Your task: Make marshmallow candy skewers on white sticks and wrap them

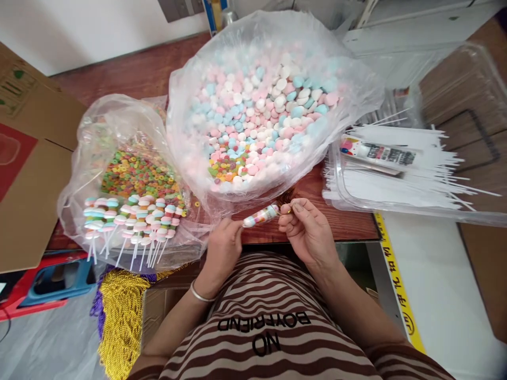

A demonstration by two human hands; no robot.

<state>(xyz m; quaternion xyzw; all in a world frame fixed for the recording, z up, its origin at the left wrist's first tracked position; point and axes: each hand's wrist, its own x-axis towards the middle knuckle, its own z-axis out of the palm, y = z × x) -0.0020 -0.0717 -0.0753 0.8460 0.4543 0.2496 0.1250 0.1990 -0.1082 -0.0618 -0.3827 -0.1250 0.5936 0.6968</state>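
Note:
A small stick of candies in a clear printed wrapper (261,215) lies level between my hands, just above the table's front edge. My left hand (225,240) is closed, its fingertips pinching the left end. At the other end my right hand (304,227) pinches a thin gold twist tie (290,209) between thumb and finger. A bunch of dark gold ties (285,196) lies just behind that hand. To the left, several finished candy sticks (138,219) with white stems rest on a clear bag.
A big clear bag (178,105) of pink, white and blue candies stands behind my hands. Left of it is a bag of ring candies (138,177). A clear plastic tub (336,198) with white sticks and wrappers stands right. A cardboard box (35,158) borders the left.

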